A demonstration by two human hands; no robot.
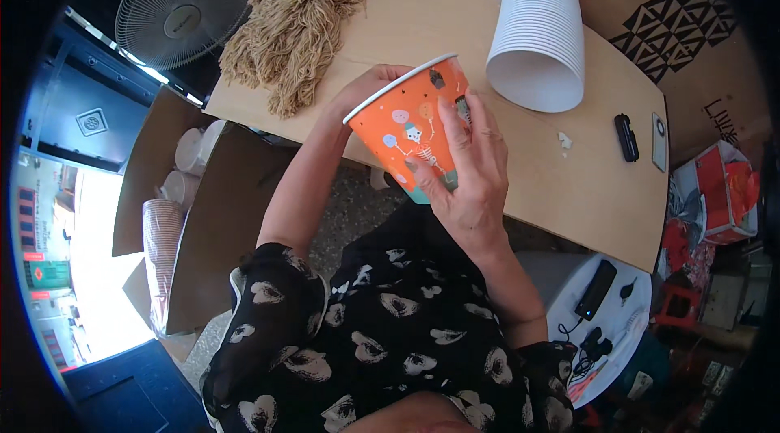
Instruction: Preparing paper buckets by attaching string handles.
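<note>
A tan table (455, 10) is past the grip. A brown box (231, 230) stands open to the grip's left. Past the grip, tan string (288, 35) lies in a heap on the left, and a stack of white cups (536, 27) lies on the right. The orange cup (382, 134) tilts between the two hands. The right hand (473, 181) holds its near side, thumb and fingers pressed on it. The left hand (370, 90) is behind it; I can't tell how its fingers grip.

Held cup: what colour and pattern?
The cup is orange, green at the bottom, with a printed skeleton and balloons; clearest in head view.
</note>
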